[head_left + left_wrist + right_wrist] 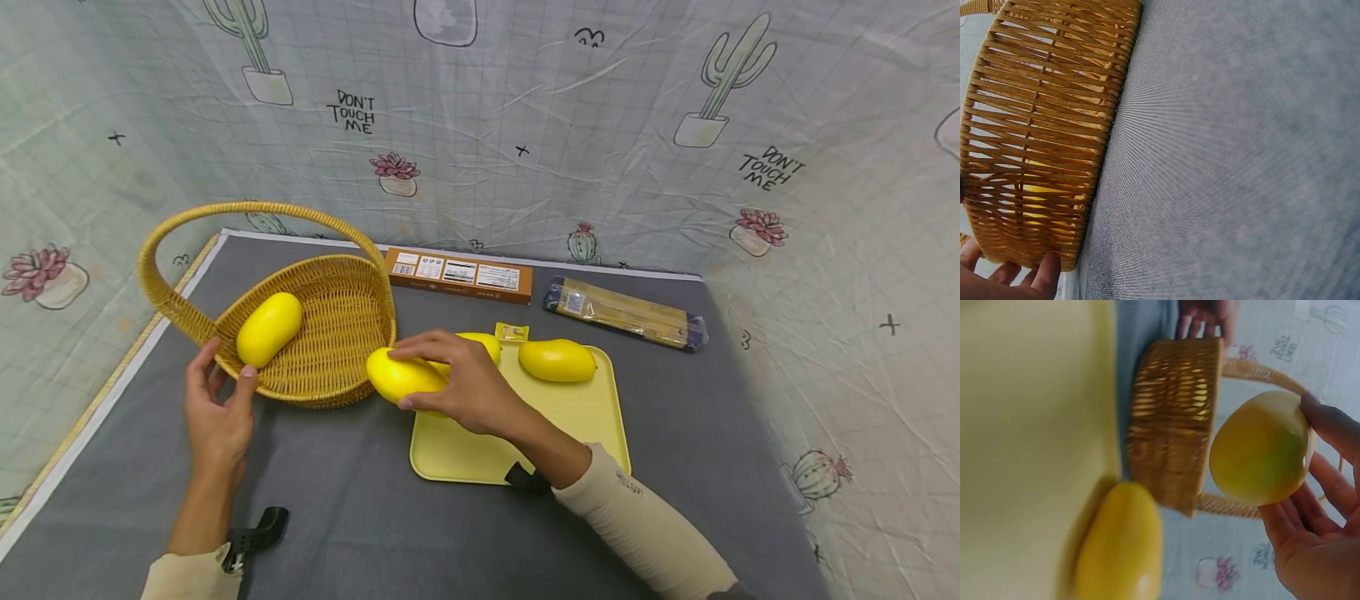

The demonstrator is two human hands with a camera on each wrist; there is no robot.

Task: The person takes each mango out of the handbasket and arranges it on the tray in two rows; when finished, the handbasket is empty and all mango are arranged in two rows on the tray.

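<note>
My right hand grips a yellow mango just above the tray's left side, close to the basket's right rim. The right wrist view shows that mango between thumb and fingers, with a greenish patch on it. My left hand holds the near left end of the wicker basket, thumb at the rim and fingers along the outside wall. One mango lies inside the basket. On the yellow tray rest another mango and one partly hidden behind my right hand, a mango.
A small yellow packet lies at the tray's back edge. Behind it stand a long brown box and a plastic-wrapped tan pack. The basket's tall handle arches over its left side. Printed cloth hangs behind the grey table.
</note>
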